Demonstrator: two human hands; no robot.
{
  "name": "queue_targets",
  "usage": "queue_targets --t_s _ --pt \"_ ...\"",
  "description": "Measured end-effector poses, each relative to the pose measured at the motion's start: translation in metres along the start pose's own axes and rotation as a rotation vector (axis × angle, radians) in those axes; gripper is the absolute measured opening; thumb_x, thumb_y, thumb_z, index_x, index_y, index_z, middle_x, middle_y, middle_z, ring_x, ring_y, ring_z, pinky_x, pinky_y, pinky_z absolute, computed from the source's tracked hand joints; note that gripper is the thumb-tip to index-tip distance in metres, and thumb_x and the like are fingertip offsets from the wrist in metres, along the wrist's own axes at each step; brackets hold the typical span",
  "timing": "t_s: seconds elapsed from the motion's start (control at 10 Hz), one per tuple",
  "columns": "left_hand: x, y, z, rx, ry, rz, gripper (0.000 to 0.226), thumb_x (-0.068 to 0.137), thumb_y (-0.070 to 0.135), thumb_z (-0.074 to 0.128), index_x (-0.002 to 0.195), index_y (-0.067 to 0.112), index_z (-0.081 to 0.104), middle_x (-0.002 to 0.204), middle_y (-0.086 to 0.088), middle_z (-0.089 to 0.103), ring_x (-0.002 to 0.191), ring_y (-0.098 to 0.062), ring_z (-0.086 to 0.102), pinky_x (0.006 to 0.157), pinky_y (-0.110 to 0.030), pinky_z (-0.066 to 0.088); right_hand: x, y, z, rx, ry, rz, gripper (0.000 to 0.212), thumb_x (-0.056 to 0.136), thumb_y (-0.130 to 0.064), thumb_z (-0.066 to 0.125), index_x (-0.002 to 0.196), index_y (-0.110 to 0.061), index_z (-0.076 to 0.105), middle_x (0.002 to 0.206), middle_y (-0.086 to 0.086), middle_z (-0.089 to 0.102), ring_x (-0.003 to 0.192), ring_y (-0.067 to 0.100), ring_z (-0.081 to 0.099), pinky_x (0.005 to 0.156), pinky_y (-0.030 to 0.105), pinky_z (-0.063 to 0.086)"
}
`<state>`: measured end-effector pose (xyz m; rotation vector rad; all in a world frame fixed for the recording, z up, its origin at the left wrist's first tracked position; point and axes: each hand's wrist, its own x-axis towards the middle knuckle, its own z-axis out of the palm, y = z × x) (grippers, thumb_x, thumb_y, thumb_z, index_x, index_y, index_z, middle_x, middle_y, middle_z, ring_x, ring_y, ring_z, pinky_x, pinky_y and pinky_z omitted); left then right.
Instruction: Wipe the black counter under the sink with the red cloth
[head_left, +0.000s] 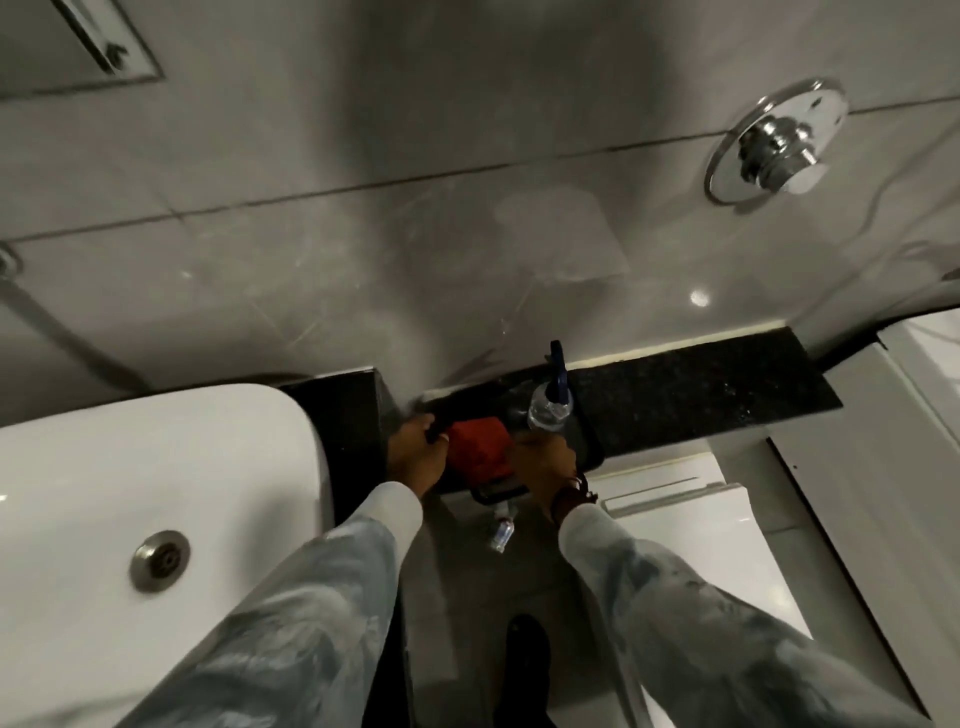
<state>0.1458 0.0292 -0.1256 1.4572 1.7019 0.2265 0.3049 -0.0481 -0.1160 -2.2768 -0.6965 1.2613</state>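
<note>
The red cloth lies folded in a black tray that rests on the low black counter to the right of the white sink. My left hand grips the tray's left edge, right beside the cloth. At the tray's front right, my right hand is closed on its rim. A clear spray bottle with a blue trigger stands in the tray behind my right hand. Neither hand holds the cloth itself.
A white toilet cistern sits below the counter's right part. A chrome flush plate is on the grey tiled wall. A small clear bottle lies on the floor below the tray. My dark shoe stands on the floor.
</note>
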Motion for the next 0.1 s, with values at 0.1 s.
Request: queue_targets --t_s 0.1 --pt "-0.0262 0.0347 -0.0615 0.079 0.089 0.276 0.031 0.093 0.010 0.056 0.119 0.007 0.072 0.125 -0.017 0.072 0.117 -0.036 0.067 0.103 -0.038 0.051 -0.0347 -0.0458 -0.0100 -0.025 0.110 -0.168 0.029 0.090 -0.031 0.063 0.110 -0.015 0.077 0.118 0.014 0.075 0.112 0.035 0.068 0.095 0.035 0.054"
